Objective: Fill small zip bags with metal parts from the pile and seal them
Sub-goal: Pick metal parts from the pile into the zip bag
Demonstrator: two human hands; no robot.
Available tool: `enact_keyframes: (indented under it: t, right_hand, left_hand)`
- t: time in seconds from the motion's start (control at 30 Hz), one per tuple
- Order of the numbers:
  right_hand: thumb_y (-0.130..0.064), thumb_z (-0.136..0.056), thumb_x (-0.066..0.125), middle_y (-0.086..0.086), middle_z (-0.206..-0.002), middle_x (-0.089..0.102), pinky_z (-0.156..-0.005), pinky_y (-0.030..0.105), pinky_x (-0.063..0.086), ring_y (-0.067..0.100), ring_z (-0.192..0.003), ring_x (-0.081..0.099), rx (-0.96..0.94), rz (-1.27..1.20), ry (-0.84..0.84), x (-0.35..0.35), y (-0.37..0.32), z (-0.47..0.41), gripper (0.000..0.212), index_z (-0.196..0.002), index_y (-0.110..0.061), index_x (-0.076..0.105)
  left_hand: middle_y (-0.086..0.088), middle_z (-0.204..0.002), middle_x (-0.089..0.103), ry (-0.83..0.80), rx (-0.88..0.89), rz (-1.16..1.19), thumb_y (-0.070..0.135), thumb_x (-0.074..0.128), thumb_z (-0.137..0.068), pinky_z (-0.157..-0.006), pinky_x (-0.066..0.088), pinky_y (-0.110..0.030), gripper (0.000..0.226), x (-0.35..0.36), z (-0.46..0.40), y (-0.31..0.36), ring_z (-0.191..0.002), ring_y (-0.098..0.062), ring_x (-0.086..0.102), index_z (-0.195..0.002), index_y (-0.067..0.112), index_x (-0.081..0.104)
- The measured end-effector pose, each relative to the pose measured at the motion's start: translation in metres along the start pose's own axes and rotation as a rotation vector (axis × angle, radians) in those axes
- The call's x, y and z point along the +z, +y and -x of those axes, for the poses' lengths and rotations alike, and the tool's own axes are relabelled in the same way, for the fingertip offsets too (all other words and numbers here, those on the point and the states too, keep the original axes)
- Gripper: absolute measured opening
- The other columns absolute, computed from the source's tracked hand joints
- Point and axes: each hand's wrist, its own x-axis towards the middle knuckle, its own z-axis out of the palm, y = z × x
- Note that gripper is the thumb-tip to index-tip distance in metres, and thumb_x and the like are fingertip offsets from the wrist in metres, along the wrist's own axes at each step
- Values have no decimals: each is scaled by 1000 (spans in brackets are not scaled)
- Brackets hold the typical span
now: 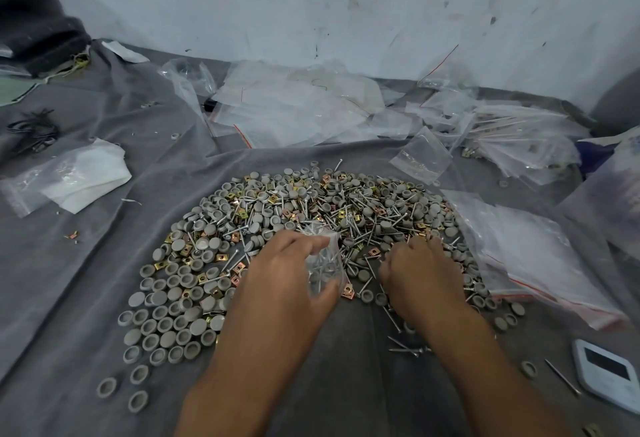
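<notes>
The step in hand is filling. The left hand (287, 273) holds a small zip bag (323, 263) just above the near edge of the pile (311, 221), fingers and thumb curled round the bag's sides, its mouth apparently toward the pile. Several screws already show through the clear plastic, so this bag appears partly filled and not yet sealed.

The right hand (420, 273) lies palm-down on the pile, just beside the bag, fingers curled into the parts. Whether it has a part pinched cannot be told; the fingertips are hidden.

The pile sits on the grey cloth (104, 280) and mixes grey caps, screws and brass-coloured square clips. Empty bags (294, 104) lie behind the pile, and a stack of bags (530, 249) lies to its right.

The next move likely calls for picking the remaining parts, carrying them to the bag mouth, and dropping them in while the left hand keeps the mouth open. Sealing follows once the count is complete.
</notes>
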Motion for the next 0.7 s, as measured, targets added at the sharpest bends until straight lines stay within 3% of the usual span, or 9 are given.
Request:
enact_keyframes:
  t: [0.1, 0.27, 0.5, 0.7]
  right_hand:
    - [-35, -100, 52, 6, -128, 54, -101, 43, 46, 26, -123, 45, 14, -29, -44, -4, 5, -1, 30, -122, -16, 60]
    - [-40, -99, 52, -1, -115, 58, -89, 42, 51, 22, -110, 53, -23, -40, -75, -7, 6, 1, 24, -106, -22, 66]
    - [-35, -102, 47, -10, -86, 60, -71, 38, 51, 13, -81, 57, -2, -351, 51, -5, 5, 2, 9, -95, -30, 50]
    - [-34, -94, 67, -15, -88, 61, -78, 39, 56, 7, -84, 59, 4, -470, 15, -2, 6, -3, 14, -95, -34, 54]
  left_hand:
    - [28, -108, 49, 2, 3, -6, 45, 76, -81, -72, 31, 1, 49, 0, 0, 0, -91, 14, 47, -127, 35, 61]
    - [27, -108, 48, 5, 3, -16, 44, 76, -81, -73, 31, -2, 50, 1, 0, -1, -94, 8, 48, -128, 35, 60]
    - [27, -108, 49, 12, 0, -2, 44, 75, -82, -74, 31, -3, 49, 1, 0, 0, -92, 8, 48, -128, 36, 60]
    - [27, -106, 49, 17, 7, 7, 45, 73, -83, -71, 32, -4, 48, 1, 0, 0, -91, 13, 47, -128, 37, 60]
